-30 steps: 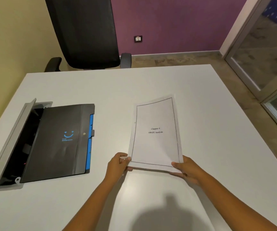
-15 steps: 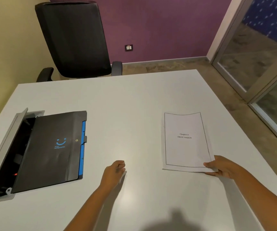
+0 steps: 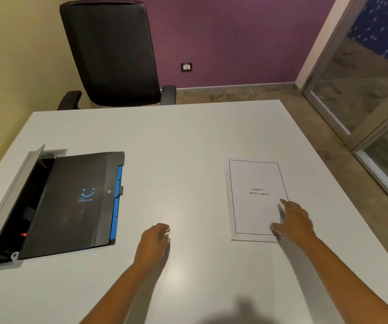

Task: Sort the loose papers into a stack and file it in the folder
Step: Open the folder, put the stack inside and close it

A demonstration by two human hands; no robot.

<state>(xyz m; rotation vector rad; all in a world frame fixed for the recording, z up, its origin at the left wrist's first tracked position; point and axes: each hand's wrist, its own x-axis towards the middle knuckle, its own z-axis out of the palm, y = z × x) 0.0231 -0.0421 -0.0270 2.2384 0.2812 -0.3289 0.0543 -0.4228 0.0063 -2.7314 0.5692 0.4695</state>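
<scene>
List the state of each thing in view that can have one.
Paper stack: squared, flat on the table, not filed.
Folder: closed, flat.
Floor box lid: open.
Left hand: open, holding nothing.
Right hand: open, fingers over the stack.

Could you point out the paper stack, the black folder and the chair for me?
paper stack (image 3: 253,216): head view, blank area below the printed title.
black folder (image 3: 71,206): head view, middle of its closed cover.
chair (image 3: 111,54): head view, centre of the backrest.
</scene>
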